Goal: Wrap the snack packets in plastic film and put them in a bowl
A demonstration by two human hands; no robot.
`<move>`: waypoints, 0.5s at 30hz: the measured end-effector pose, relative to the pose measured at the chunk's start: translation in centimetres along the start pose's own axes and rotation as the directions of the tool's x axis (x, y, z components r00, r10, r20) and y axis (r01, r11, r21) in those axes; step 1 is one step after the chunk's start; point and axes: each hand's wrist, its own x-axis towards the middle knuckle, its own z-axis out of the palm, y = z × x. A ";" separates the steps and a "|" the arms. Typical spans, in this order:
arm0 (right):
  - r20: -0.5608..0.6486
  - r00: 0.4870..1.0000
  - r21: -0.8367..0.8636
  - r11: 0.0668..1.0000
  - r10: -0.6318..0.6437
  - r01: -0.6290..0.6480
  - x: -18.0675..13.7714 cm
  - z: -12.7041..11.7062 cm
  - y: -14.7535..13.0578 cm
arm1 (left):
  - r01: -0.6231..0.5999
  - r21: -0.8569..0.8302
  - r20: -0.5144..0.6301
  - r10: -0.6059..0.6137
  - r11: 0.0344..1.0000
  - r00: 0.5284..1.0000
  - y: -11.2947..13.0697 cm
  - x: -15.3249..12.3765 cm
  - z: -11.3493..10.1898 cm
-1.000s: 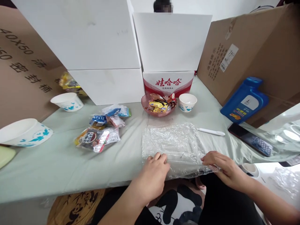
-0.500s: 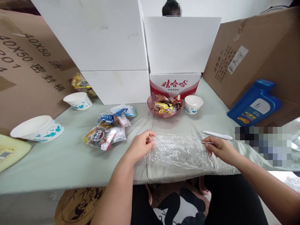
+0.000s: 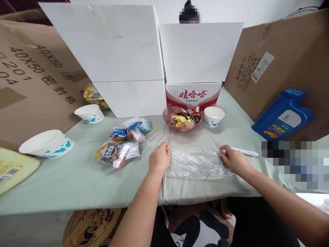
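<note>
Crinkled clear film (image 3: pixel 196 164) lay on the green cloth (image 3: pixel 100 190) near its front edge, far corners pinched thumb-to-finger by left hand (image 3: pixel 160 160) and right hand (image 3: pixel 236 160), white utensil (image 3: pixel 248 152) just beside the latter, pink bowl (image 3: pixel 180 128) of wrapped sweets (image 3: pixel 181 119) beyond.

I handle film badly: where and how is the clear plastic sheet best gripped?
Probably pinch the clear plastic sheet at both far corners, left hand and right hand from either side: it lies wide and wrinkled, so opposed holds should flatten it.
</note>
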 end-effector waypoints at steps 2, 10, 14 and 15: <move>0.007 1.000 -0.057 0.998 -0.002 0.003 0.1 0.3 -0.1 | 0.038 0.037 -0.009 -0.038 0.999 0.999 -0.2 0.1 -0.1; 0.013 1.000 -0.113 0.994 -0.015 0.017 0.0 0.6 -0.6 | -0.165 0.022 -0.158 0.166 0.986 0.973 0.3 -1.4 -1.4; 0.033 0.999 -0.142 0.990 -0.002 0.007 0.2 0.0 -0.2 | -0.561 -0.119 0.229 0.573 0.819 0.787 0.8 -2.2 -0.1; 0.026 1.000 -0.166 0.986 0.017 -0.012 0.2 -0.4 0.0 | -0.567 -0.125 0.301 0.576 0.814 0.760 0.8 -2.2 0.3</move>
